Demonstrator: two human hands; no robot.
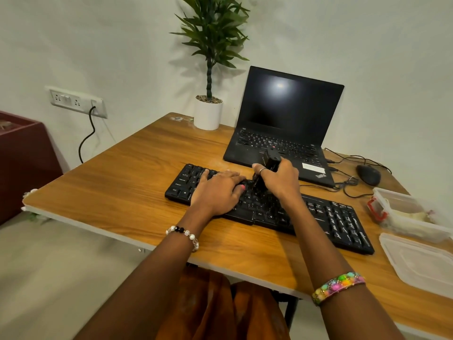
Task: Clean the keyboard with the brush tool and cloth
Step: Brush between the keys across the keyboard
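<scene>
A: Nearest?
B: Left hand (217,190) flat, fingers straight, pressing the keyboard (318,217) near the counter (117,192) front edge.
A: Right?
B: Right hand (278,180) clamped around the black brush tool (268,165), tip on the keys. Laptop (289,119) behind, toward the far edge.

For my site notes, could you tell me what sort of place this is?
Probably a small office or home workstation: a wooden desk against a plain wall holds an open laptop, an external keyboard and a wired mouse, with a potted plant behind.
</scene>
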